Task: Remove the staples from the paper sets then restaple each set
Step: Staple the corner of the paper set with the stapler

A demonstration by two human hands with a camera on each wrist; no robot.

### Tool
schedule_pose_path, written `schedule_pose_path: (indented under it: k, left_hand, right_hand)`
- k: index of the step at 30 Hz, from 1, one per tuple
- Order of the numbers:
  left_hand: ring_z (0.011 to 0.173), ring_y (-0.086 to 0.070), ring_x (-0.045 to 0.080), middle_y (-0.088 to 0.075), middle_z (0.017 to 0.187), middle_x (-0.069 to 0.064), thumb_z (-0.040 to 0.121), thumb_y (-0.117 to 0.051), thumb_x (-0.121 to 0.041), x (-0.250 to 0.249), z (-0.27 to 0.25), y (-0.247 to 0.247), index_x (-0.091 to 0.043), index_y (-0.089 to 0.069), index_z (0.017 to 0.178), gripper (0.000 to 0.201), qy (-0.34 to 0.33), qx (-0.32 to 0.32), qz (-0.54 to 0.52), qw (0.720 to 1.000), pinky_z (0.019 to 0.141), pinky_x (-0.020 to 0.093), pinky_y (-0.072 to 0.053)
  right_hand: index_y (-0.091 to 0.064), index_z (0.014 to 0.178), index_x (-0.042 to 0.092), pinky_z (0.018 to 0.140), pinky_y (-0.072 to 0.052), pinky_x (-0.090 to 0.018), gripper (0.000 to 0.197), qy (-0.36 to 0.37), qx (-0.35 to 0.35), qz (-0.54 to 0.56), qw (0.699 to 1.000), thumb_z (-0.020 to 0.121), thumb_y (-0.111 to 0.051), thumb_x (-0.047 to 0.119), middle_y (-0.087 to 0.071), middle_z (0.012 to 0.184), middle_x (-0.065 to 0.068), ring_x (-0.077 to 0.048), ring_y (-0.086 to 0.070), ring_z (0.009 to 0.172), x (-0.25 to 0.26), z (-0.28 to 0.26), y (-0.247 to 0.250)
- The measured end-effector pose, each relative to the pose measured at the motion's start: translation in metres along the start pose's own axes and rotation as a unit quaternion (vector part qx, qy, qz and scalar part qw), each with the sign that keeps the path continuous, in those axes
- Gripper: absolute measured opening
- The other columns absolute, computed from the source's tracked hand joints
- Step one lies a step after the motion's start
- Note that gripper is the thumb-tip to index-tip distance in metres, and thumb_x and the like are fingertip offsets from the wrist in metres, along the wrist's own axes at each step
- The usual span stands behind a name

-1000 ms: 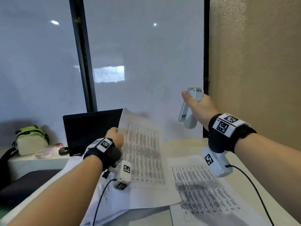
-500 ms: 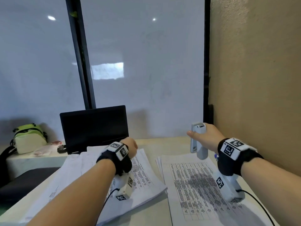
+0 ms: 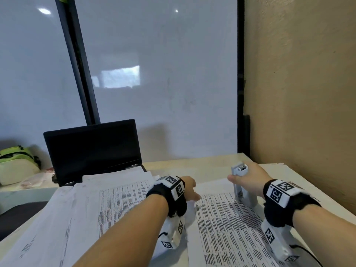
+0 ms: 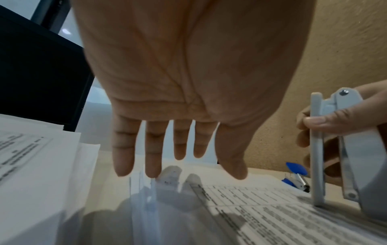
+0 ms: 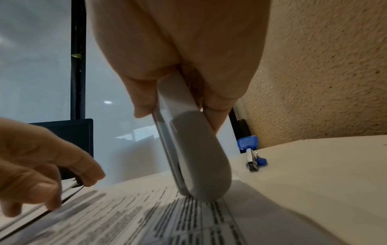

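A grey stapler (image 3: 244,196) stands nose-down on the printed paper set (image 3: 221,224) at the right, and my right hand (image 3: 243,180) grips its upper end. In the right wrist view my fingers (image 5: 217,106) curl round the stapler (image 5: 196,159). My left hand (image 3: 192,191) hovers palm-down with straight fingers (image 4: 123,159) over the left edge of that set (image 4: 261,203) and holds nothing. The stapler (image 4: 335,149) shows at the right of the left wrist view. A pile of other paper sets (image 3: 115,201) lies to the left.
A blue staple remover (image 5: 252,154) lies on the table (image 3: 192,164) beyond the right set, near the beige wall (image 3: 298,93). An open black laptop (image 3: 92,149) stands behind the left pile. A green bag (image 3: 17,162) sits far left.
My left hand laid the lifted paper set on the left pile, let go and moved right. My right hand brought the stapler down from the air onto the right set.
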State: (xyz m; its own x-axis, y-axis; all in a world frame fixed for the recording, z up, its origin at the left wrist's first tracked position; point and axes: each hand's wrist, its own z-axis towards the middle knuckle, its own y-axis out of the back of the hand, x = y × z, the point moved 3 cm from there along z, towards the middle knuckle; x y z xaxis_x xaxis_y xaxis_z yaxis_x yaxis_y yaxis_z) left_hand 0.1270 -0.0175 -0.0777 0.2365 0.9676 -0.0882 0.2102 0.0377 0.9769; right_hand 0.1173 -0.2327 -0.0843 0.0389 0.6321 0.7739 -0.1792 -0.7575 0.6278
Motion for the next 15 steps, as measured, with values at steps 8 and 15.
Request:
schedule_pose_path:
  k: [8, 15]
  left_hand:
    - [0.134, -0.043, 0.028, -0.041, 0.148, 0.012, 0.089, -0.055, -0.058, 0.008, 0.044, -0.015, -0.006, -0.033, 0.147, 0.08, 0.037, 0.012, 0.008, 0.999, 0.107, 0.04, -0.038]
    - [0.105, -0.063, 0.024, -0.065, 0.118, 0.006, 0.083, -0.072, -0.033, 0.011, 0.048, -0.004, -0.014, -0.062, 0.121, 0.044, 0.061, -0.086, -0.096, 0.99, 0.089, 0.032, -0.053]
  right_hand:
    - [-0.053, 0.09, 0.025, 0.065, -0.046, -0.028, 0.019, 0.042, 0.016, -0.054, 0.998, 0.082, -0.068, 0.032, -0.064, 0.087, 0.0, -0.018, -0.061, 0.077, 0.008, 0.004, -0.006]
    - [-0.051, 0.101, 0.025, 0.073, -0.045, -0.03, 0.023, 0.037, 0.035, -0.112, 0.992, 0.084, -0.062, 0.037, -0.063, 0.092, 0.003, -0.018, -0.061, 0.085, 0.017, -0.002, -0.009]
